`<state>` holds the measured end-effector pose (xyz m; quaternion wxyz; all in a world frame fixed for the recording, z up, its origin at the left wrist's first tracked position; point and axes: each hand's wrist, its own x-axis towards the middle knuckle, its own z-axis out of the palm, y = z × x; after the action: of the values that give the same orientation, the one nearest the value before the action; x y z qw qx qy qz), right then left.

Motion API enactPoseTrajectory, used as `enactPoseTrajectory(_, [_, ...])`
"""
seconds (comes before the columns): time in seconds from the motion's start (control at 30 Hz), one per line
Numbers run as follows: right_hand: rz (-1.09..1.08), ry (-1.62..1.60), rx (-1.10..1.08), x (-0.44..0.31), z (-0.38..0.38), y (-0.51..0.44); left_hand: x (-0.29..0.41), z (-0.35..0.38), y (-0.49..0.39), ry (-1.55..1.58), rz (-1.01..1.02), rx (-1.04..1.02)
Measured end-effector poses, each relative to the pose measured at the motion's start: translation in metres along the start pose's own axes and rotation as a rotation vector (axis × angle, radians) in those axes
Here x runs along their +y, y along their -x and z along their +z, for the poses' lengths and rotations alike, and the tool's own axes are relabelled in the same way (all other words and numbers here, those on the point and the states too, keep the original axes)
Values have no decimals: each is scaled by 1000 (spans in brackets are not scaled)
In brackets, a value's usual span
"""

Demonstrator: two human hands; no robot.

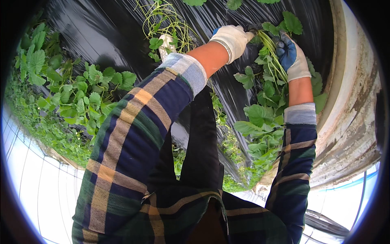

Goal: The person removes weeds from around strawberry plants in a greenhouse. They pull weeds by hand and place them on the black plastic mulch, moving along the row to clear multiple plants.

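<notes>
My left hand (pixel 233 41), in a white knit glove with some blue on it, reaches to the base of a strawberry plant (pixel 268 88). Its fingertips are at the spot where the stems come out of the black plastic mulch film (pixel 225 18); whether they pinch anything is hidden. Beside the bundled pale-green stems (pixel 269 44) is my right hand (pixel 292 56), its blue-coated palm turned toward them. The fingers there are curled, with dark, dirty-looking tips. I cannot tell whether they grip the stems. Leaves (pixel 292 23) stand just above this hand.
Loose strawberry runners (pixel 166 18) lie on the film near a whitish shoe (pixel 167 45). More strawberry plants (pixel 91 91) grow at left. A pale, stained wall or bed edge (pixel 350 91) curves along the right. My dark trousers (pixel 201 137) fill the lower middle.
</notes>
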<state>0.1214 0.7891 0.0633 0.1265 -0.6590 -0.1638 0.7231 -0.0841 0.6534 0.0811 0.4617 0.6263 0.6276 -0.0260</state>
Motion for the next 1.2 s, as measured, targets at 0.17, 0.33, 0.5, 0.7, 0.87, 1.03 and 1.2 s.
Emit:
enactPoseTrajectory(0.17, [-96,489,97,-12,27,14,13,26,0,431,-232,-1])
enactPoseTrajectory(0.33, [-167,633,53,-25,61,27,26,41,-19,191,-80,-23])
enactPoseTrajectory(0.5, [-67,814,134,-32,59,24,15,26,-36,669,60,-256])
enactPoseTrajectory(0.7, [-144,405,19,-26,65,28,22,28,-16,2094,-448,-233])
enactPoseTrajectory(0.87, [-272,637,-214,-36,93,114,31,25,-6,2400,-408,-371])
enactPoseTrajectory(1.03, [310,898,-270,16,63,159,18,27,-20,2456,-439,-259])
enactPoseTrajectory(1.2, [-243,875,245,38,27,80,-9,37,-41,1368,256,43])
